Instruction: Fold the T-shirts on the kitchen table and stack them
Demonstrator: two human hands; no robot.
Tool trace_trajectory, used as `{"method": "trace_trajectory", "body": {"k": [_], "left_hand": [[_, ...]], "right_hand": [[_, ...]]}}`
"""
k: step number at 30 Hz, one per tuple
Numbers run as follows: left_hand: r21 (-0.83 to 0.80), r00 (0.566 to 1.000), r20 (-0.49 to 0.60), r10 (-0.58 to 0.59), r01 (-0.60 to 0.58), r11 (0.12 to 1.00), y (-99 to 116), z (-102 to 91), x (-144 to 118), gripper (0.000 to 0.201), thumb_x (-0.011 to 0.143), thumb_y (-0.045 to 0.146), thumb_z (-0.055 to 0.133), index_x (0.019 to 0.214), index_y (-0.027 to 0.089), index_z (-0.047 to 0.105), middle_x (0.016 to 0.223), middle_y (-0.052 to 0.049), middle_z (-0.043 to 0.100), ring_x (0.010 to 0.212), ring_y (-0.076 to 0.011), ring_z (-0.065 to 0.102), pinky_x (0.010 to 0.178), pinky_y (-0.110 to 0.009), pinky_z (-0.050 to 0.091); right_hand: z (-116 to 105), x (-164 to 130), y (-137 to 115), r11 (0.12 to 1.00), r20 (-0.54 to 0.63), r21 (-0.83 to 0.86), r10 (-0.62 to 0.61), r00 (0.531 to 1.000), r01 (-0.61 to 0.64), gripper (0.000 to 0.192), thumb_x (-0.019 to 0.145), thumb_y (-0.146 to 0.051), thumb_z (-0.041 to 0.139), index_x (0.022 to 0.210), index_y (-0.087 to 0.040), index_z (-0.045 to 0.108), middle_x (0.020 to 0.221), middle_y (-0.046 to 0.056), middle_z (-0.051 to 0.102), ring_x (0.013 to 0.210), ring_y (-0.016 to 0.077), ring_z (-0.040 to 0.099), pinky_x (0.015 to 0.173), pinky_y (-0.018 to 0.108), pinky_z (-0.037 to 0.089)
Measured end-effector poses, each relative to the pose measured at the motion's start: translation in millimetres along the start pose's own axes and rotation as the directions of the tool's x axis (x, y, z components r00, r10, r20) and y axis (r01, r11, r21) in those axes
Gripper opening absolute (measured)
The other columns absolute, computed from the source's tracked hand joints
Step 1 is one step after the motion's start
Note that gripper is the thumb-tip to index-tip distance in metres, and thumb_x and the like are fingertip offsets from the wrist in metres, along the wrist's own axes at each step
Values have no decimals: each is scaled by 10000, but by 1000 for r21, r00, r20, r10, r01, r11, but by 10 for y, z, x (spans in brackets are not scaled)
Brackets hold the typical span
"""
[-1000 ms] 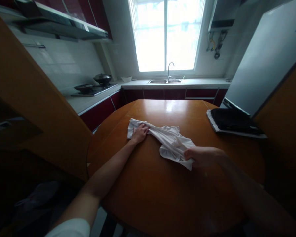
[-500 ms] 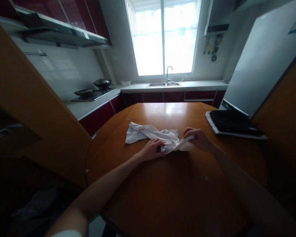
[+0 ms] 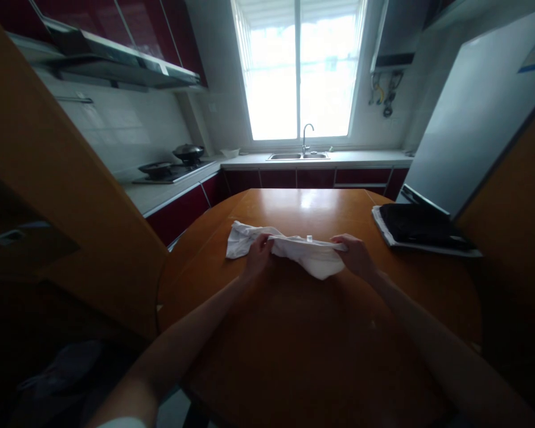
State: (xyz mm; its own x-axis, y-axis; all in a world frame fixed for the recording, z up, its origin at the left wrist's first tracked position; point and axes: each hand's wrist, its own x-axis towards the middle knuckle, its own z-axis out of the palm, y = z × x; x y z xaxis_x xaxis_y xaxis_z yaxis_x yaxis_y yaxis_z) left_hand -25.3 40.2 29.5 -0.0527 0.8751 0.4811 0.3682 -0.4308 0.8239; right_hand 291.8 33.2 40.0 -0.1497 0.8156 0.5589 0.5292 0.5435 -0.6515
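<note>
A white garment (image 3: pixel 312 255), its exact kind unclear, is stretched between my two hands over the wooden table. My left hand (image 3: pixel 259 254) pinches its upper edge on the left. At the right end of the same edge, my right hand (image 3: pixel 354 254) grips the cloth. Below that taut edge the fabric hangs toward me in a loose fold. A small white tag stands up near the middle of the edge. Beyond my left hand, a crumpled part of the garment lies on the tabletop.
On the right of the wooden table (image 3: pixel 303 333) lies a folded stack of black and white cloth (image 3: pixel 421 226). Behind the table runs a counter with a sink (image 3: pixel 298 156). Pans (image 3: pixel 188 153) stand on the stove at left, and a fridge (image 3: pixel 468 113) is at right.
My left hand has moved up and left and now holds the garment's edge. That edge, bunched before, is now drawn straight between both hands, with fabric hanging below. The right hand stays nearly in place.
</note>
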Motion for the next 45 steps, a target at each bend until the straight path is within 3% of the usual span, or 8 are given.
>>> {"method": "trace_trajectory", "body": {"k": [9,17,22,29,31,36,41,45], "left_hand": [[72,998,-6,66,-66,995,177,-77,0,324,943,485,475,878,199,610,786,3,597,752,-166,535,696,-278,462],[251,847,530,42,-205,946,58,-370,115,471,695,425,803,1091,197,688,1004,-37,703,883,-216,625,779,-303,499],[392,818,573,-53,-216,894,-75,-581,273,259,837,360,609,673,172,679,669,-22,620,660,-175,559,649,-284,459],[238,910,414,-14,-94,967,-42,-846,563,313,793,333,612,1006,146,746,949,-58,719,876,-207,627,788,-287,492],[239,840,533,-105,-31,971,-14,-950,659,325,804,400,648,964,136,747,865,-44,706,752,-180,603,673,-256,479],[469,395,821,-413,-53,882,59,-1000,1227,325,788,462,731,706,147,738,597,-8,618,521,-133,499,474,-230,366],[785,824,433,-364,-146,602,279,-618,2367,193,711,260,808,675,93,719,631,-46,658,653,-179,616,646,-265,458],[834,990,137,-29,-100,543,732,-503,3224,270,969,232,547,1057,21,690,1189,-202,633,1119,-265,598,964,-373,431]], "right_hand": [[69,18,71,891,76,324,309,948,-317,242,715,-425,631,763,-189,614,629,-24,556,588,139,474,510,241,351],[-54,69,62,773,90,482,426,900,-414,273,688,-423,647,797,-177,604,699,-12,582,612,130,483,518,226,371],[-316,170,114,880,201,276,340,919,-386,325,681,-461,697,789,-158,648,711,2,607,647,140,507,542,232,363],[-674,291,312,911,809,70,186,558,-407,465,613,-469,821,941,-146,758,859,18,707,769,191,619,634,242,450],[-744,404,441,919,871,-14,204,447,-393,460,590,-433,824,940,-138,779,851,21,720,769,201,636,643,247,468],[-807,1058,767,864,850,-248,411,328,-439,414,545,-363,832,874,-116,785,805,60,737,741,217,664,652,267,507],[-710,2183,697,755,44,-484,526,849,-443,268,732,-264,741,944,-101,749,898,133,725,864,268,668,779,368,530],[-828,3008,372,758,-520,-425,244,818,-496,280,899,-210,572,1133,-106,685,1123,197,679,1040,295,629,905,465,495]]}}
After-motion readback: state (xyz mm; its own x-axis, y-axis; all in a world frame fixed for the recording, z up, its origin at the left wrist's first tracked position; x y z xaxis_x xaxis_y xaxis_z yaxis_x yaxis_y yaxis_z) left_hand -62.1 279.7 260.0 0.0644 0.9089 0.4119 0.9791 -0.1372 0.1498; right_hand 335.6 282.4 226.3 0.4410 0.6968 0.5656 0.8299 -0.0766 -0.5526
